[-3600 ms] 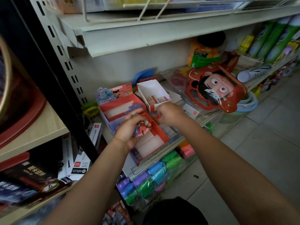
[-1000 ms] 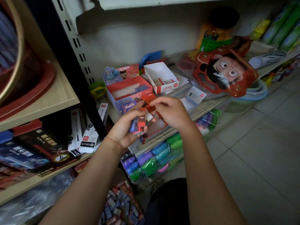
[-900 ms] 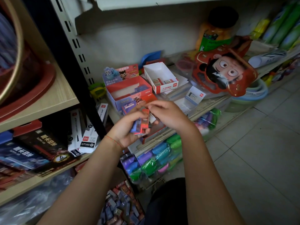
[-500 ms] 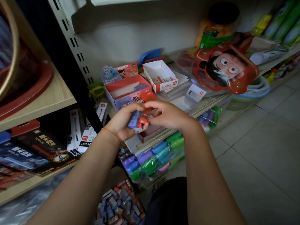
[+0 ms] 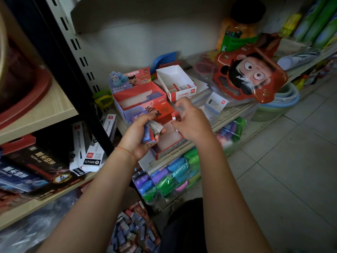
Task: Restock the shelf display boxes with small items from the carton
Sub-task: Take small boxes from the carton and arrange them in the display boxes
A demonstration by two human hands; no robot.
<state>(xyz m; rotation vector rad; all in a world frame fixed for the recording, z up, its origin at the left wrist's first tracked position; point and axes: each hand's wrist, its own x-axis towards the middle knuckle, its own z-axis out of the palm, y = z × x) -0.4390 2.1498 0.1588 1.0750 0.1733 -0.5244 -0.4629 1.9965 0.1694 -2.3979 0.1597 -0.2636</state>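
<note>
Two hands hold small packs over a red box.

Left hand (image 5: 139, 137) grips a stack of packs (image 5: 150, 133), half hidden; right hand (image 5: 189, 123) pinches one small pack (image 5: 175, 116) above the red box (image 5: 170, 141).

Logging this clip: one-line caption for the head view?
Left hand holds several small packs; right hand pinches one red pack over the red display box.

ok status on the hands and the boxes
Left hand grips a stack of small items. Right hand pinches one red item over the front display box. Nothing blocking.
</note>
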